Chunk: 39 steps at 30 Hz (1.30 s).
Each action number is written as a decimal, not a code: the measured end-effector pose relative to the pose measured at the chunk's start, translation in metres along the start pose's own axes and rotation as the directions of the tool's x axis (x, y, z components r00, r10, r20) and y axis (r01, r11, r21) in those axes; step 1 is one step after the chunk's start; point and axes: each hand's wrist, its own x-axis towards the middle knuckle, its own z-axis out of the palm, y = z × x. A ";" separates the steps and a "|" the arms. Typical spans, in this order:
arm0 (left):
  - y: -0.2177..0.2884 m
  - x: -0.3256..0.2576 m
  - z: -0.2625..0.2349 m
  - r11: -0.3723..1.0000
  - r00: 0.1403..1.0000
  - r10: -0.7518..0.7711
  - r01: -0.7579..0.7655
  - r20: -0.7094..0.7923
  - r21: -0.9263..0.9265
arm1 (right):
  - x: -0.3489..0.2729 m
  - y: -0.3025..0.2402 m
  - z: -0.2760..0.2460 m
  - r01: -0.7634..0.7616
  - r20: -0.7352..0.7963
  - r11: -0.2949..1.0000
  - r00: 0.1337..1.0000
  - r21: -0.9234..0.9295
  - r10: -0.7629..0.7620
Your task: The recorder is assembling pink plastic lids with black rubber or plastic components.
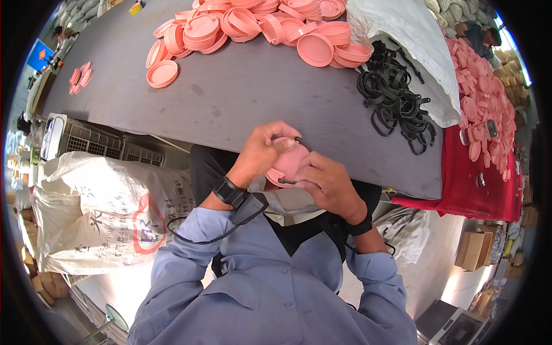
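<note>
A round pink plastic lid (293, 160) is held in front of me, just off the near edge of the table. My left hand (257, 150) is closed on its left side, the thumb lying on the upper face. A black plastic strap (286, 181) shows at the lid's lower edge and again at its upper edge. Closed fingers of my right hand (330, 181) pinch at the lid's right side, over the strap; they hide its middle part. Whether both strap ends are fixed to the lid, I cannot tell.
Many pink lids (201, 29) are heaped along the far side of the grey table (230, 92). Loose black straps (397, 95) spill from a white sack (402, 34) at the right. More pink pieces lie on a red cloth (494, 195). A large sack (109, 213) stands left.
</note>
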 end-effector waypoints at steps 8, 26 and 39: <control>-0.003 -0.003 0.005 0.995 0.999 0.003 0.002 -0.052 0.097 | -0.002 0.000 0.002 0.057 -0.010 0.984 0.998 -0.167 -0.060; -0.022 -0.005 0.016 0.899 0.930 0.322 -0.243 -0.177 0.364 | -0.001 0.009 0.001 0.132 -0.025 0.951 0.989 -0.280 -0.145; 0.005 -0.028 0.017 0.984 0.963 0.177 -0.172 -0.203 0.039 | -0.014 -0.004 0.016 0.082 -0.162 0.996 0.984 0.025 -0.077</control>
